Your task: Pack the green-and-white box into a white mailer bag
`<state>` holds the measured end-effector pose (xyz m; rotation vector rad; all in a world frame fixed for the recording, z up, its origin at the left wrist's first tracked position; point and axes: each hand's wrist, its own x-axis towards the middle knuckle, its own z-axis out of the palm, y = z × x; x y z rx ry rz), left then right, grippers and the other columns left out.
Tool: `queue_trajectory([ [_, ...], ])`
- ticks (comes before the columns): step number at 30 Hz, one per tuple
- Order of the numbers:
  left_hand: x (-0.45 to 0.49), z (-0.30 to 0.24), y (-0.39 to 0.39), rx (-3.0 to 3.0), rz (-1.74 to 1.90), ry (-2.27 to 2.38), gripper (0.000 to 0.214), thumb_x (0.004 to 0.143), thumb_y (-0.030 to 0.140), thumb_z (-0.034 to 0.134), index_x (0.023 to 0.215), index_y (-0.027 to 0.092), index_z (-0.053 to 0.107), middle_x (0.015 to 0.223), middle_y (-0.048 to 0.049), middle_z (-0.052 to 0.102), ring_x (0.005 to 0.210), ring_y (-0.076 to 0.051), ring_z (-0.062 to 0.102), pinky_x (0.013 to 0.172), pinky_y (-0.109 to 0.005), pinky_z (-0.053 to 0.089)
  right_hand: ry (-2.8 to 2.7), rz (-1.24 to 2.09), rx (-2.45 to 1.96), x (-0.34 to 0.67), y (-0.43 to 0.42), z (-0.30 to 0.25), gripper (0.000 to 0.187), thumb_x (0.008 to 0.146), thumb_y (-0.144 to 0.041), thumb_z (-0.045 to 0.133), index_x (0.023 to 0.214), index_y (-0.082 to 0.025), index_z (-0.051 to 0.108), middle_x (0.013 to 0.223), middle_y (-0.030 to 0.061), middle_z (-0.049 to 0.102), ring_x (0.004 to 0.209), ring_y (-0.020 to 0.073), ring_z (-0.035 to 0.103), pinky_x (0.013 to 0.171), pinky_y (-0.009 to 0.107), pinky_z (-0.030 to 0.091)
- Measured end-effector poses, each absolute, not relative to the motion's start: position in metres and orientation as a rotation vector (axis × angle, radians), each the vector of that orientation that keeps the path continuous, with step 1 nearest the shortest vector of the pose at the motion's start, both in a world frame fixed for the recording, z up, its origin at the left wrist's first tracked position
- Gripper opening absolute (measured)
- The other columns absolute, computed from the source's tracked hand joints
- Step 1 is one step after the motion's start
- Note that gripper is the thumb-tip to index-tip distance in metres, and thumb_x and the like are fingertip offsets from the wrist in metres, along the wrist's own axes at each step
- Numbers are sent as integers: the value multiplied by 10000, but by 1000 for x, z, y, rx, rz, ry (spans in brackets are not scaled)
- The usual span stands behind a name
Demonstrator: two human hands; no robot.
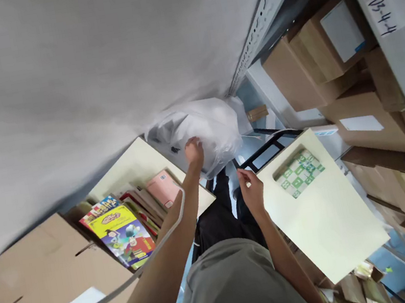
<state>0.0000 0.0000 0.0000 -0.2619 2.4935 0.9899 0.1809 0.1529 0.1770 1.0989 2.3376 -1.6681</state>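
My left hand (194, 152) reaches forward to a large translucent plastic bag (213, 124), its fingers curled closed on the plastic. What lies inside the bag is unclear; a small dark mark shows near my fingers. My right hand (251, 190) is held low beside a cream board (328, 229), with thumb and forefinger pinched together. Whether anything is between those fingertips cannot be seen. The board has a rounded cut-out showing a green-and-white checked pattern (299, 174).
At left, books with a yellow comic-style cover (121, 235) stand by a cardboard box (53, 280) and a pink box (164, 188). A pale cord (163, 243) crosses my left arm. Shelves of cartons (339, 40) line the right. A black metal frame (272, 149) stands ahead.
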Motion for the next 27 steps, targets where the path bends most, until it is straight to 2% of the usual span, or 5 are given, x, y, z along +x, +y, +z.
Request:
queue_trajectory([
  [5,-4,20,-9,-291,1020,2576,215,1028,225,586,1149,168,754,1327,-181,761,1207,-279,726,1087,-378,517,2326,-1681,1080,181,153,179,283,1043,-454,621,1139,-265,809,1125,81,830,998,252,768,944,401,617],
  [11,16,98,-16,-297,1208,2600,249,1028,344,631,1131,158,761,1223,-131,789,1026,-240,773,945,-347,632,2286,-1821,893,154,145,185,301,1026,-490,655,1133,-261,818,1172,95,827,1040,262,777,949,402,631],
  [18,79,198,3,-100,1405,2434,251,988,408,658,1080,198,760,1204,-94,778,1064,-258,753,1005,-400,631,2084,-2067,842,124,124,202,491,963,-592,733,1323,-260,756,1322,89,793,1196,276,762,1004,394,632],
  [23,118,240,31,170,1315,2333,139,956,329,673,991,234,768,1160,-96,771,1137,-285,733,1049,-406,612,2175,-2079,1049,148,136,232,563,922,-474,777,1428,-242,696,1425,81,740,1321,287,687,1158,423,547],
  [27,139,263,55,493,1464,2133,370,985,329,660,1344,245,695,1404,-115,696,1134,-246,753,958,-372,651,2220,-2080,1351,195,174,250,366,986,-447,624,1225,-220,782,1193,64,824,1093,253,769,991,389,615],
])
